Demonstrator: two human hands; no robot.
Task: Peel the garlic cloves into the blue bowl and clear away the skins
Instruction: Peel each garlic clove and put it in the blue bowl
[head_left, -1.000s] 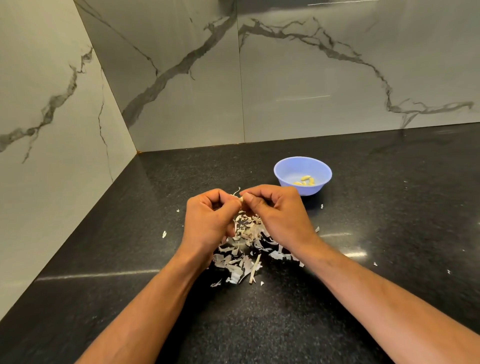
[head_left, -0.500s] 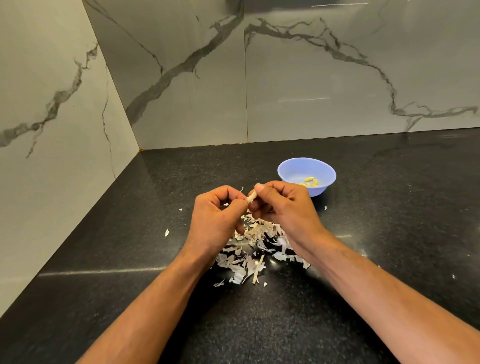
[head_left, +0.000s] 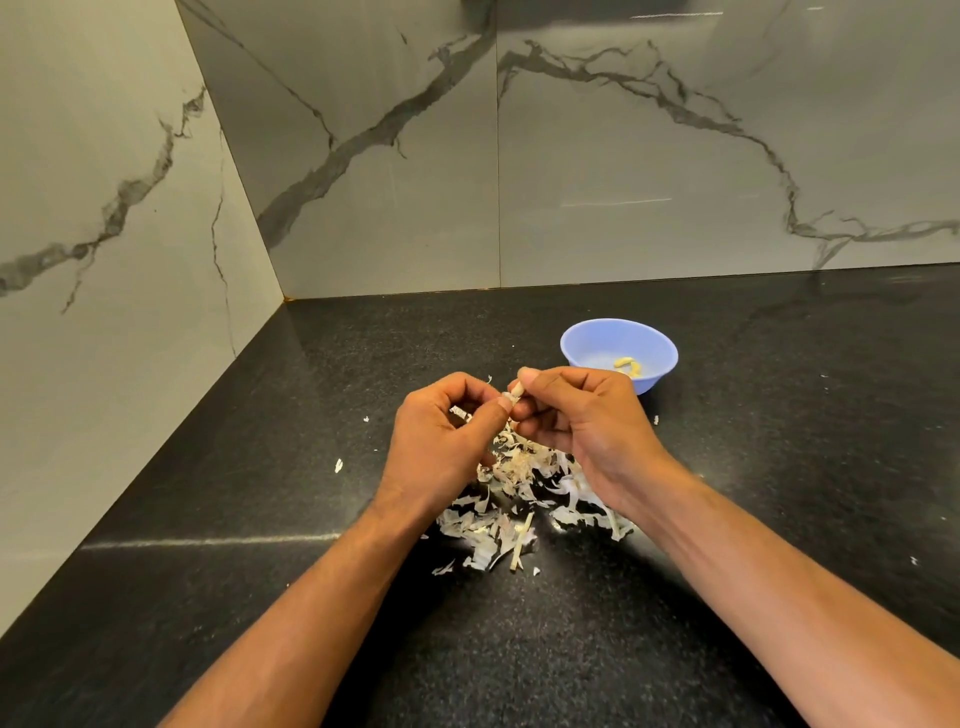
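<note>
Pinching one garlic clove (head_left: 515, 391) between them, the left hand (head_left: 448, 442) and right hand (head_left: 587, 422) met above the skins (head_left: 524, 499) on the surface (head_left: 363, 597), near the blue bowl (head_left: 587, 340).

no text or labels can be read anywhere (none at all).

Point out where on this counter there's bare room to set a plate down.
The counter is bare from the left wall to the left hand, and right of the blue bowl. It is crowded under both hands, at the skin pile; stray flakes lie around it.
</note>
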